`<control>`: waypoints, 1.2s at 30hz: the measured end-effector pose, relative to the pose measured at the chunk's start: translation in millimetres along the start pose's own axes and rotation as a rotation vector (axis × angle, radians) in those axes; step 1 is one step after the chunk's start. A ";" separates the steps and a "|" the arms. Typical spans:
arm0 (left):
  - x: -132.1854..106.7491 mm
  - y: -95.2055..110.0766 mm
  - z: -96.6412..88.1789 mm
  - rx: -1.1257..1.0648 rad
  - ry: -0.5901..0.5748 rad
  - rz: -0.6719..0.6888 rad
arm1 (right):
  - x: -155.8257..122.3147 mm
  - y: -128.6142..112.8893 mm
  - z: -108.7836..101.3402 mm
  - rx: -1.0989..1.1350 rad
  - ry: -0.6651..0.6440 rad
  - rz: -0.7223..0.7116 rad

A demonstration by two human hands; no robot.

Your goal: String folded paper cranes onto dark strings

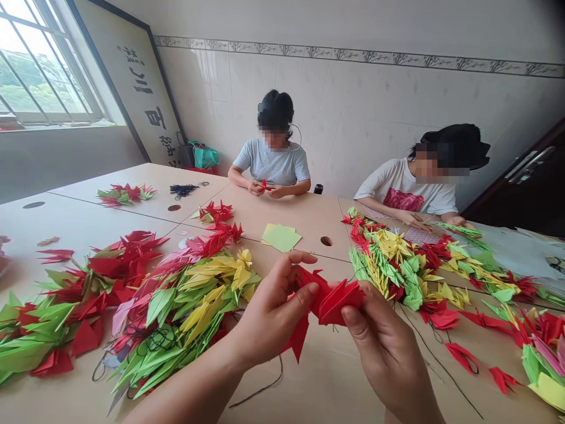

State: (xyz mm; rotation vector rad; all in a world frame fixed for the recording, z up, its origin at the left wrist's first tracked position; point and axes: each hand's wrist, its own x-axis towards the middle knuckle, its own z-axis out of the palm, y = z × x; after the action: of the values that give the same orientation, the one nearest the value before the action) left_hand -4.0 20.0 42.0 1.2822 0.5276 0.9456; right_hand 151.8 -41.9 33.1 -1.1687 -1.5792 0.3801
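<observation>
Several red folded-paper cranes (338,303), pressed close together, are held up between my two hands above the table. My left hand (278,306) pinches them from the left, thumb on top and forefinger arched above. On the right end, my right hand (382,338) grips the same bunch with thumb and fingers. A red paper point sticks down below my left fingers. From near the cranes a black cord (265,386) trails onto the table. Another dark cord (436,356) runs across the table by my right hand. The fingertips behind the paper are hidden.
A heap of green, yellow and red folded paper (176,312) lies left of my hands. Another colourful heap (406,265) lies on the right. Green and yellow paper sheets (282,237) lie ahead. Two people (276,159) (424,188) sit across the table, handling pieces.
</observation>
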 end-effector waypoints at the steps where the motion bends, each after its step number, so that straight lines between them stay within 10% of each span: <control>1: -0.8 -0.1 -0.1 0.039 -0.009 0.012 | 0.5 1.3 0.9 -0.018 0.004 -0.003; 10: -3.1 -3.3 -1.6 0.183 -0.051 0.050 | -0.7 5.4 2.4 0.063 -0.130 0.190; 19: -3.5 -5.5 -1.4 0.139 -0.009 0.116 | -1.6 -5.0 11.6 0.161 0.188 0.442; 29: 0.7 -8.0 -1.5 0.141 -0.014 0.072 | 4.1 0.4 11.3 0.433 0.176 0.514; 36: 0.5 -7.1 -4.5 0.087 -0.275 -0.045 | 7.6 9.3 6.0 0.652 0.373 0.399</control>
State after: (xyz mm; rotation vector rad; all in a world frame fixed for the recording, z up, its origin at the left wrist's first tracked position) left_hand -5.2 23.0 34.3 1.4463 0.3844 0.7001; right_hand 151.6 -29.4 28.2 -0.9549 -0.7942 0.8155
